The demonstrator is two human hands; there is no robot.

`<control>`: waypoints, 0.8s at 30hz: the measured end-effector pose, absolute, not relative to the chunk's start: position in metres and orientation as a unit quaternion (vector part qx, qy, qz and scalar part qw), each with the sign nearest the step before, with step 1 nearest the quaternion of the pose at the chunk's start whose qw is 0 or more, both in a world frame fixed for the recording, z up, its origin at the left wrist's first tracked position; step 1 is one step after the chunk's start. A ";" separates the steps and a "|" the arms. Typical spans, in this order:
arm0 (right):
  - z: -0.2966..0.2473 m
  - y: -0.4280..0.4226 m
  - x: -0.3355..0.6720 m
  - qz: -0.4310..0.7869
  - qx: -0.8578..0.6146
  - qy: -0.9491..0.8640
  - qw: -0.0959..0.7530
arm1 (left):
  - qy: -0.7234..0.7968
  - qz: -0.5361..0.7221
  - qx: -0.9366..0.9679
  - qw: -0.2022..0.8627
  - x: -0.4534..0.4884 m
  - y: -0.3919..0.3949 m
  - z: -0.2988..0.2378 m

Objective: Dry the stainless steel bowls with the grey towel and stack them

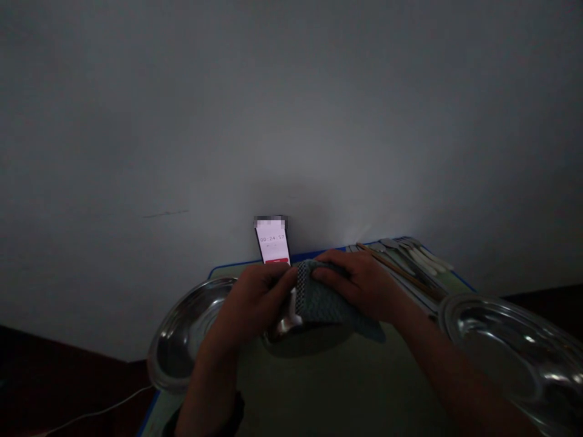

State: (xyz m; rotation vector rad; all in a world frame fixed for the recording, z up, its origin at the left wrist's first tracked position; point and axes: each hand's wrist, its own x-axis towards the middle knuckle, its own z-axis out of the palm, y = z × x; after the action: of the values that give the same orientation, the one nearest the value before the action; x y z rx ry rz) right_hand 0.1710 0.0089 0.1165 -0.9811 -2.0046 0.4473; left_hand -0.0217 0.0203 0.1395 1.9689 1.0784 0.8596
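My left hand [262, 297] is closed at the edge of a shiny metal object [288, 321], its thumb lying along the near side. The cloth and my fingers hide most of that object, so its full shape cannot be made out. A grey-green cloth [325, 300] with a checkered border is draped over it. My right hand [359, 279] grips the cloth from above, fingers bent and pressed into it. One corner of the cloth hangs down below my right palm. Both hands are close together above the middle of the table.
A steel basin [166, 346] stands at the left, and another steel basin [460, 321] at the right. Behind the right hand lie chopsticks [396, 267] and several pale-handled utensils [423, 258]. A phone [273, 240] showing a timer leans on the wall behind the green, blue-edged table [319, 394].
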 end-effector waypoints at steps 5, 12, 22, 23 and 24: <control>0.118 0.014 0.176 0.235 -0.433 -0.717 0.493 | 0.453 0.455 0.629 0.439 -0.029 0.025 0.136; 0.096 0.030 0.162 0.346 -0.455 -0.473 0.671 | 0.428 0.655 0.292 0.550 -0.015 0.040 0.131; 0.087 0.041 0.178 0.368 -0.473 -0.459 0.656 | 0.379 0.653 0.265 0.599 0.001 0.043 0.126; 0.091 0.039 0.184 0.375 -0.468 -0.486 0.635 | 0.399 0.632 0.307 0.590 -0.004 0.041 0.128; 0.095 0.037 0.188 0.382 -0.465 -0.518 0.608 | 0.426 0.604 0.360 0.570 -0.009 0.039 0.129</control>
State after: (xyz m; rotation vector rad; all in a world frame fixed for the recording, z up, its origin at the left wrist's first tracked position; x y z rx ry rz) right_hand 0.1882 0.0367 0.0955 -1.0751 -1.1971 0.8835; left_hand -0.0094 0.0393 0.1286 0.8448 1.0000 1.4174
